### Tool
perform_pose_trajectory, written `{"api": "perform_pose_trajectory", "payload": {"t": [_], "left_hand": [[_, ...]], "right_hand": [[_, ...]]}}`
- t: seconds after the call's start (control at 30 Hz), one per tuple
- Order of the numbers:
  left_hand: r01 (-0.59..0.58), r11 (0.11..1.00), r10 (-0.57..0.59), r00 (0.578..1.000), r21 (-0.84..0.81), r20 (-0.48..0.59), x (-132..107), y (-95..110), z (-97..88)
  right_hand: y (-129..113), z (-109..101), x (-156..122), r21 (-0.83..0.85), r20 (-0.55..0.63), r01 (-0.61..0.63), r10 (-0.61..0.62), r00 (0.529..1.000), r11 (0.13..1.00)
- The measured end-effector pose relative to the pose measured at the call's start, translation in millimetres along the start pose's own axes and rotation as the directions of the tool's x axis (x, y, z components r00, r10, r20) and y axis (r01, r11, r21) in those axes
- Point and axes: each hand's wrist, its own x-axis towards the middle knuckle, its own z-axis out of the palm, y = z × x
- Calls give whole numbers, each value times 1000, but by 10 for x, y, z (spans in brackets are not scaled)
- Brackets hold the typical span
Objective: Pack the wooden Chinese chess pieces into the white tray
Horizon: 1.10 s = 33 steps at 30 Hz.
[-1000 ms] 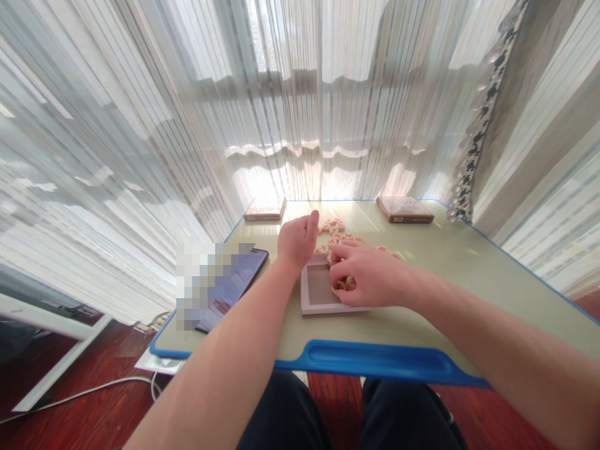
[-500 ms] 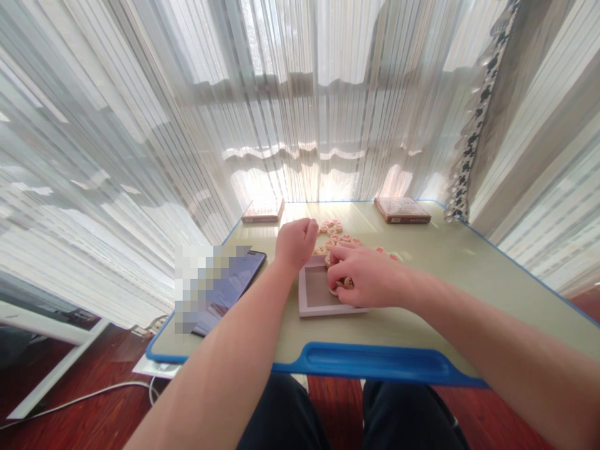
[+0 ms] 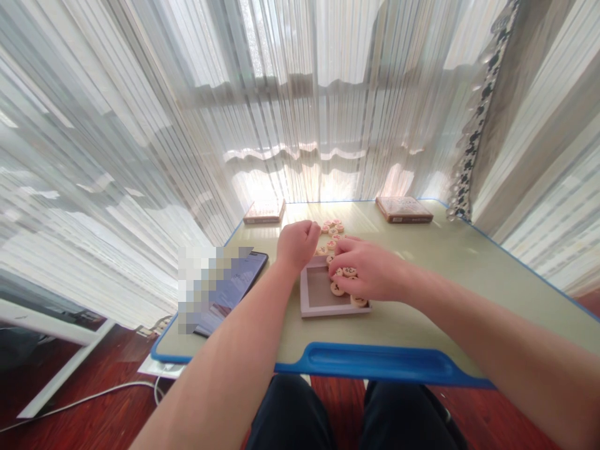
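Note:
Round wooden Chinese chess pieces (image 3: 337, 289) with dark characters lie in the right part of a shallow white-rimmed box (image 3: 304, 294). My right hand (image 3: 365, 267) is over that side of the box, its fingers bent and thumb apart, with pieces below and between them; none is visibly gripped. Beyond the box, more pieces with red characters (image 3: 334, 227) lie in a loose cluster on the table. My left hand (image 3: 297, 244) is closed in a fist at the box's far left corner, beside the cluster. What it holds, if anything, is hidden.
A phone or tablet (image 3: 239, 284), partly pixelated, lies left of my left forearm. Two flat boxes stand at the back of the pale green table, one left (image 3: 265, 211) and one right (image 3: 404, 209). A blue tray edge (image 3: 379, 361) runs along the front.
My right hand has lifted slightly and opened from around some pieces, which now show lying in the box. My left fist has kept its place.

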Motion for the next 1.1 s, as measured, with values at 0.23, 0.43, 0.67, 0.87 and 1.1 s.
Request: {"api": "perform_pose_trajectory", "payload": {"t": [0.23, 0.43, 0.67, 0.87, 1.1], "left_hand": [[253, 963, -265, 952, 92, 154, 79, -136, 44], [194, 980, -199, 904, 53, 378, 52, -78, 25], [160, 987, -153, 908, 14, 390, 50, -134, 25], [272, 952, -187, 877, -137, 442, 71, -205, -27], [426, 868, -250, 820, -257, 515, 54, -207, -61]], "right_hand": [[525, 117, 42, 8, -251, -246, 240, 938, 969], [699, 217, 72, 63, -139, -172, 179, 974, 983], [647, 214, 90, -33, -77, -150, 147, 986, 988], [715, 287, 178, -47, -65, -204, 201, 977, 978], [718, 299, 208, -71, 78, -243, 248, 966, 967]]}}
